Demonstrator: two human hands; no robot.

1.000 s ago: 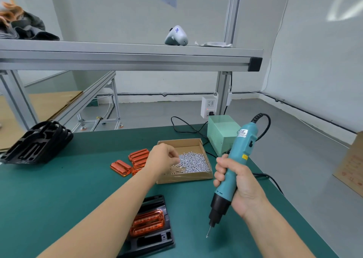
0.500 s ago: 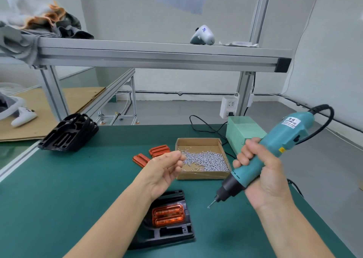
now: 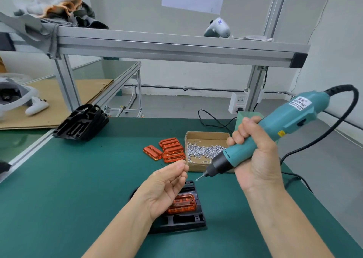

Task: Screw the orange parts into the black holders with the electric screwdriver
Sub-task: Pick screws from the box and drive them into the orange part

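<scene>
A black holder (image 3: 184,221) lies on the green mat near me with an orange part (image 3: 183,202) seated in it, partly hidden by my left hand (image 3: 167,187). That hand is raised above the holder, palm up, thumb and fingertips pinched together as if on a small screw, though the screw itself is too small to see. My right hand (image 3: 255,159) grips the teal electric screwdriver (image 3: 271,134), tilted with its bit pointing down-left, the tip close to my left fingertips.
A cardboard box of screws (image 3: 206,151) sits behind the holder, with several loose orange parts (image 3: 169,151) to its left. A stack of black holders (image 3: 82,122) stands at the far left. A green power unit (image 3: 248,116), cables and an aluminium frame rise behind.
My left hand left the screw box and came back above the holder, fingers pinched. My right hand tilted the screwdriver from upright and brought its tip toward my left fingertips.
</scene>
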